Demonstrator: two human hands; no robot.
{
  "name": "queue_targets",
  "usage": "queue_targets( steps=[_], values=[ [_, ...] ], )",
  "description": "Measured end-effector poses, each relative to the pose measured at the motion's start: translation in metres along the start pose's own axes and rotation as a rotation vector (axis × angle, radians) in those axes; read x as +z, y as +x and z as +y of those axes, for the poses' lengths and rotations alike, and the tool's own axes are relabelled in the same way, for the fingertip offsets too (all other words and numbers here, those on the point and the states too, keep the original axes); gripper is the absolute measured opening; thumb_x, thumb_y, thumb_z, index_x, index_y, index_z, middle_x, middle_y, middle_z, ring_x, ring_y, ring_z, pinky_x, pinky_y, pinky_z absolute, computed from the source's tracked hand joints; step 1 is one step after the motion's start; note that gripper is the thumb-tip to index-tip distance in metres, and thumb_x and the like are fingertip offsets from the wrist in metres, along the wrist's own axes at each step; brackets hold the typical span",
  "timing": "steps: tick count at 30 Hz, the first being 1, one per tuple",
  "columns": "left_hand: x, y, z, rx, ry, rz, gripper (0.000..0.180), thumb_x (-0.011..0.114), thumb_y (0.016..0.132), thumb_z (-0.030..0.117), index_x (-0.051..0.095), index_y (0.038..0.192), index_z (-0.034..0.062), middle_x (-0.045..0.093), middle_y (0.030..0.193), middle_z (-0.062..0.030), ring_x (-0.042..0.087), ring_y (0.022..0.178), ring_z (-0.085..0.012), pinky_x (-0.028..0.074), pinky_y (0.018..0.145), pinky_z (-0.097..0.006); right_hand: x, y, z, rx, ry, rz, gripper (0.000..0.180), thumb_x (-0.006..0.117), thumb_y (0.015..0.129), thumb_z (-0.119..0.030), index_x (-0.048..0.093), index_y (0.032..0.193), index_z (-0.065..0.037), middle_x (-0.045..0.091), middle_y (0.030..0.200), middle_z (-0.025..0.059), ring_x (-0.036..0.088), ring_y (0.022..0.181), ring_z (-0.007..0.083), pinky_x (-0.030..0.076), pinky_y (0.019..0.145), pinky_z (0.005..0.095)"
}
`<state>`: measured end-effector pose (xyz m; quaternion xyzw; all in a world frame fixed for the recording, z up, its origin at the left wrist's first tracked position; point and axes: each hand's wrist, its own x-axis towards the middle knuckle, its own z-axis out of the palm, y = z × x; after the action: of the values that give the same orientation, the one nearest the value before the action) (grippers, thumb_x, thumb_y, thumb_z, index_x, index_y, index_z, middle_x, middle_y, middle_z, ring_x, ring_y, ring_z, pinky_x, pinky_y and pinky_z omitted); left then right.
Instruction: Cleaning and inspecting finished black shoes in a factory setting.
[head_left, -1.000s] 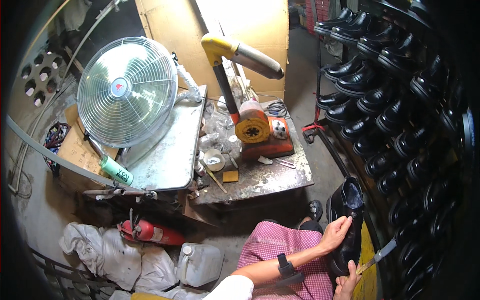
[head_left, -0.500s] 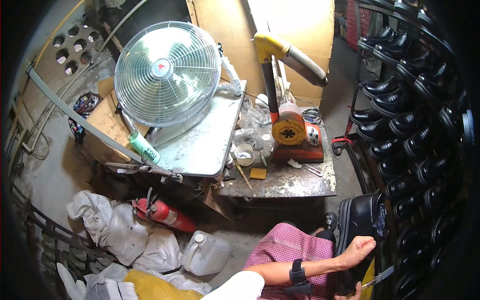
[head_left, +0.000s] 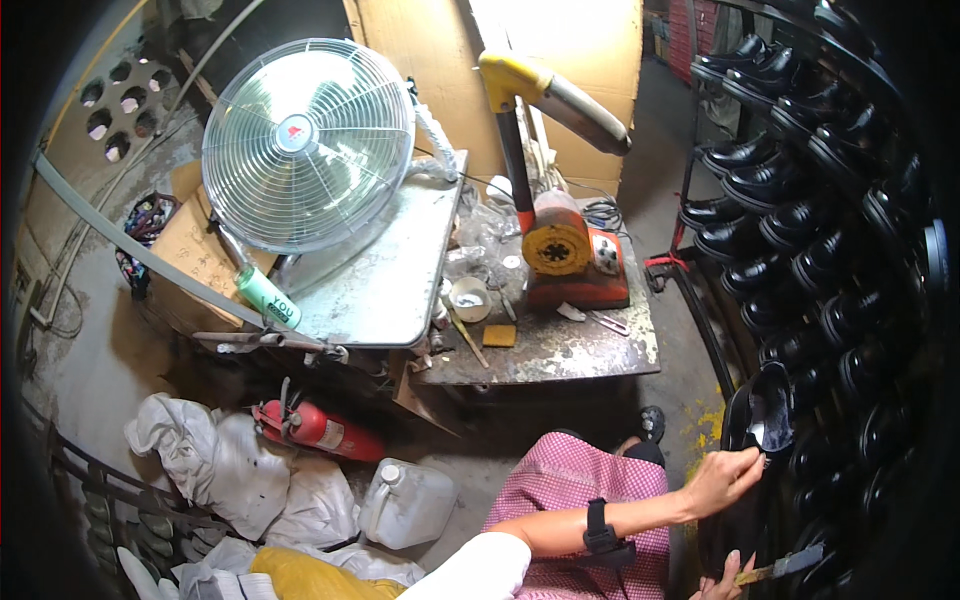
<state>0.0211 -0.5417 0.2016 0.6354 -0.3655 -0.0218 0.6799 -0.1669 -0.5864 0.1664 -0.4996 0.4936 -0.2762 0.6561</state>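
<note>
Beside the rack at the lower right, a black shoe (head_left: pixel 740 415) shows its opening and pale inside. My left hand (head_left: pixel 722 487) is closed at the near edge of that opening, fingertips pinched on it; a black band circles the wrist. Lower down, my right hand (head_left: pixel 722 580) is partly cut off by the frame's bottom edge. Its fingers close on the yellow-stained handle of a flat grey-ended tool (head_left: pixel 790 562), a brush or a scraper; I cannot tell which. The tool's end points right, apart from the shoe opening.
Shoe racks (head_left: pixel 790 215) full of black shoes line the right side. Ahead, a worn table (head_left: pixel 590 365) bears an orange machine (head_left: pixel 580 290), a bowl (head_left: pixel 470 300) and a yellow sponge (head_left: pixel 499 335). A fan (head_left: pixel 310 145), fire extinguisher (head_left: pixel 320 428) and white jerrycan (head_left: pixel 410 505) are leftward.
The shoe has turned from showing its sole side to showing its opening, and shifted right. My left hand has met its edge. The tool has moved slightly right; the whole view has shifted.
</note>
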Motion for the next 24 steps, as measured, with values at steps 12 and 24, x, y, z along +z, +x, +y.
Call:
queue_targets(
  steps=[12,24],
  values=[
    [-0.011,-0.004,-0.008,0.121,-0.064,-0.222,0.016,0.052,0.086,0.012,0.050,0.080,-0.0028,0.046,0.084,-0.0122,0.051,0.074,-0.0238,0.041,0.064,-0.032,-0.045,0.006,0.034,-0.145,-0.147,-0.176,0.051,0.063,0.076,-0.016,0.045,0.124,-0.013,0.046,0.119,0.0090,0.049,0.090,0.0215,0.040,0.066,0.0300],
    [-0.022,0.000,-0.036,0.474,0.249,-0.401,0.023,0.053,0.083,0.011,0.037,0.070,0.0018,0.040,0.067,-0.0106,0.046,0.058,-0.0274,0.037,0.053,-0.036,-0.024,-0.012,-0.009,-0.070,-0.197,-0.130,0.050,0.063,0.075,-0.009,0.047,0.123,-0.010,0.049,0.109,0.0116,0.051,0.082,0.0214,0.042,0.064,0.0270]
  ],
)
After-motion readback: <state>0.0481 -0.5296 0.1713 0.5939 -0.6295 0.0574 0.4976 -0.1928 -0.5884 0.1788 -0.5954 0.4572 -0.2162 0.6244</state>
